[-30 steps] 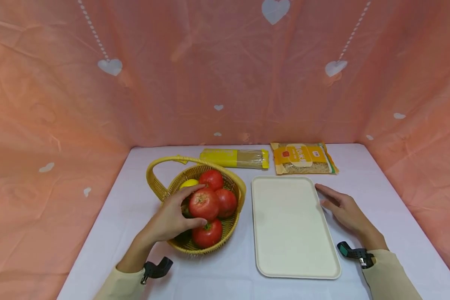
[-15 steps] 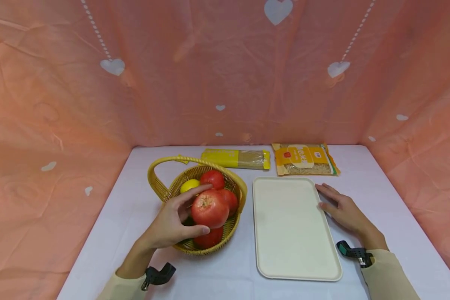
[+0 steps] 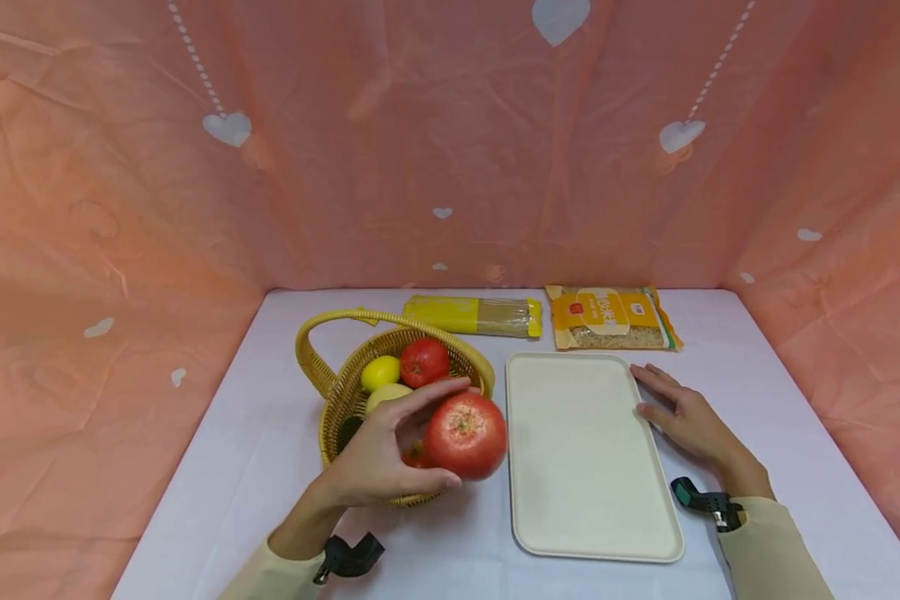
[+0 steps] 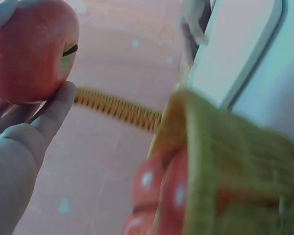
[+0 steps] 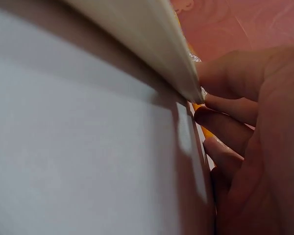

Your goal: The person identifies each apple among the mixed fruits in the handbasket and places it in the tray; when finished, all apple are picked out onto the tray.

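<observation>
Head view shows me the left hand (image 3: 378, 460) gripping a round red fruit (image 3: 467, 436), pale-mottled at one end, aloft near a partly hidden golden woven basket (image 3: 332, 417). Left wrist view crops the fruit but shows its dark stem (image 4: 70, 50). The right hand (image 3: 692, 427), fingers relaxed, touches the rectangular cream tray (image 3: 588, 458).

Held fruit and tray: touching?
Apart. The left wrist view shows pink backdrop between the held fruit and the tray; the head view only makes them look close.
</observation>
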{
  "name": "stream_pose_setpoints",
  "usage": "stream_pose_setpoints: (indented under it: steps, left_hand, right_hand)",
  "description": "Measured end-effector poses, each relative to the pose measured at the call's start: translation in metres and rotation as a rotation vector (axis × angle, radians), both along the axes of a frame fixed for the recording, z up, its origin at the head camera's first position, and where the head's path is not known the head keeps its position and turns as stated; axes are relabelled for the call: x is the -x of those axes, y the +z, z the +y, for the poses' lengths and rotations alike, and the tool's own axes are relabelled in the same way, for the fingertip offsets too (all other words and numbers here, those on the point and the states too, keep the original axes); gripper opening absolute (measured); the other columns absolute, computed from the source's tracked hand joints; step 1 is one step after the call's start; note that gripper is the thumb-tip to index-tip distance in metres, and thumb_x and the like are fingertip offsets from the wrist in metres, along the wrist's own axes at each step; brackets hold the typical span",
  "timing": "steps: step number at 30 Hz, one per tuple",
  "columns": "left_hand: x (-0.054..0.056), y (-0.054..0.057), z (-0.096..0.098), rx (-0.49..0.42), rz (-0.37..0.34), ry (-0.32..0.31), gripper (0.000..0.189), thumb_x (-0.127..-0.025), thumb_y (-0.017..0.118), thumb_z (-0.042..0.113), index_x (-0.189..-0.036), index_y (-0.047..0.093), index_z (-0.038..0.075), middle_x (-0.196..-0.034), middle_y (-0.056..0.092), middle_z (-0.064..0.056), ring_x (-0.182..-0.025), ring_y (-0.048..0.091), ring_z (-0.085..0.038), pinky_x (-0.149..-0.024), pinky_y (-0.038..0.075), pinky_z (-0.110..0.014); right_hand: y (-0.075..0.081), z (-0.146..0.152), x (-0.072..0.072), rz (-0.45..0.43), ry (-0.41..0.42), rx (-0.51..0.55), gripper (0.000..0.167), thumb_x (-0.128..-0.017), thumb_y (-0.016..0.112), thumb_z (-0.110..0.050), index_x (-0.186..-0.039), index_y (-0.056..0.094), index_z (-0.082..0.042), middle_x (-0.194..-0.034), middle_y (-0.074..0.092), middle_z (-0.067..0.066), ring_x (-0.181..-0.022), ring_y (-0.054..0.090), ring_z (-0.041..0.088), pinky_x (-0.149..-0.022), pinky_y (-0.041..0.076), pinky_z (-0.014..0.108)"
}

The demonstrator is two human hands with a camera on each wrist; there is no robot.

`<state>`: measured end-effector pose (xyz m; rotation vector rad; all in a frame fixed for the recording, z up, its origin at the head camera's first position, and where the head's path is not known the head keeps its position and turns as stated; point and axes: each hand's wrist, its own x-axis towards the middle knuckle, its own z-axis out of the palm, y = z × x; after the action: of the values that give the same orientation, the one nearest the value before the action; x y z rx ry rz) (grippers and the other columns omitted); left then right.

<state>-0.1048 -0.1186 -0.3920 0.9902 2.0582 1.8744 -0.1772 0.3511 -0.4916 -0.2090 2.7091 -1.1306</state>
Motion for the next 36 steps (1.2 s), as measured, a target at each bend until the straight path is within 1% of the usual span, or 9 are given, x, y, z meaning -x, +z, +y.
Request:
stream_pose_setpoints:
  steps: [6, 8, 12, 17, 20, 23, 28, 33, 36]
  left_hand:
    - [-0.002, -0.003, 0.035, 0.056, 0.034, -0.04, 0.083, -0.084, 0.094, 0.008, -0.158, 0.057, 0.014, -0.151, 0.066, -0.006, -0.135, 0.067, -0.021, -0.115, 0.056, -0.035]
    - [-0.001, -0.005, 0.047, 0.069, 0.021, -0.05, 0.082, -0.084, 0.094, 0.01, -0.158, 0.058, 0.017, -0.151, 0.067, -0.004, -0.134, 0.067, -0.018, -0.115, 0.055, -0.034]
    - [0.002, -0.008, 0.073, 0.083, -0.019, -0.047, 0.082, -0.085, 0.094, 0.01, -0.157, 0.057, 0.022, -0.152, 0.066, 0.002, -0.135, 0.065, -0.013, -0.116, 0.054, -0.031]
    - [0.009, -0.012, 0.104, 0.054, -0.047, -0.03, 0.082, -0.085, 0.094, 0.008, -0.158, 0.057, 0.019, -0.153, 0.065, 0.0, -0.133, 0.065, -0.009, -0.115, 0.053, -0.027]
    - [0.013, -0.016, 0.123, 0.026, -0.083, -0.007, 0.082, -0.085, 0.093, 0.007, -0.158, 0.056, 0.015, -0.154, 0.063, -0.003, -0.132, 0.065, -0.007, -0.114, 0.053, -0.024]
    - [0.017, -0.022, 0.14, 0.017, -0.121, 0.03, 0.082, -0.085, 0.092, 0.006, -0.158, 0.056, 0.014, -0.153, 0.063, -0.004, -0.13, 0.065, -0.006, -0.113, 0.052, -0.021]
    - [0.027, -0.033, 0.163, 0.048, -0.141, 0.089, 0.082, -0.085, 0.093, 0.009, -0.158, 0.056, 0.015, -0.154, 0.063, -0.003, -0.128, 0.066, -0.004, -0.111, 0.051, -0.019]
    - [0.042, -0.045, 0.183, 0.115, -0.101, 0.133, 0.083, -0.084, 0.094, 0.01, -0.158, 0.056, 0.015, -0.152, 0.065, -0.002, -0.127, 0.065, -0.003, -0.109, 0.052, -0.019]
    - [0.052, -0.053, 0.196, 0.186, -0.074, 0.181, 0.083, -0.083, 0.095, 0.013, -0.157, 0.057, 0.016, -0.149, 0.068, -0.001, -0.126, 0.065, -0.003, -0.108, 0.052, -0.018]
  right_hand:
    - [0.001, -0.001, 0.0, -0.015, -0.004, -0.016, 0.077, -0.107, 0.07, -0.036, -0.173, 0.035, -0.016, -0.179, 0.019, 0.029, -0.164, 0.015, 0.058, -0.122, 0.019, 0.085]
    - [0.001, -0.001, -0.001, -0.02, -0.007, -0.021, 0.078, -0.107, 0.07, -0.037, -0.173, 0.034, -0.016, -0.179, 0.018, 0.029, -0.164, 0.015, 0.059, -0.121, 0.019, 0.086]
    - [0.001, -0.001, -0.002, -0.03, -0.016, -0.021, 0.078, -0.107, 0.07, -0.037, -0.173, 0.034, -0.017, -0.18, 0.017, 0.028, -0.164, 0.013, 0.059, -0.121, 0.018, 0.086]
    - [0.0, -0.001, -0.003, -0.043, -0.028, -0.014, 0.076, -0.108, 0.069, -0.037, -0.173, 0.034, -0.019, -0.181, 0.015, 0.028, -0.165, 0.011, 0.058, -0.119, 0.017, 0.088]
    - [-0.001, -0.001, -0.002, -0.046, -0.03, -0.021, 0.076, -0.108, 0.068, -0.038, -0.173, 0.034, -0.02, -0.181, 0.015, 0.028, -0.164, 0.011, 0.059, -0.118, 0.018, 0.089]
    - [-0.001, -0.002, -0.001, -0.046, -0.029, -0.025, 0.076, -0.108, 0.067, -0.038, -0.174, 0.033, -0.021, -0.181, 0.016, 0.027, -0.164, 0.011, 0.059, -0.117, 0.019, 0.09]
    - [-0.002, -0.003, 0.0, -0.044, -0.026, -0.018, 0.075, -0.108, 0.068, -0.036, -0.173, 0.034, -0.022, -0.181, 0.017, 0.026, -0.165, 0.012, 0.058, -0.116, 0.019, 0.09]
    - [-0.002, -0.002, 0.001, -0.023, -0.017, -0.005, 0.072, -0.108, 0.068, -0.032, -0.172, 0.038, -0.019, -0.18, 0.019, 0.027, -0.164, 0.013, 0.058, -0.117, 0.019, 0.09]
    - [-0.001, 0.0, 0.001, 0.008, -0.002, -0.004, 0.07, -0.108, 0.068, -0.03, -0.171, 0.04, -0.017, -0.179, 0.021, 0.029, -0.164, 0.016, 0.059, -0.119, 0.02, 0.088]
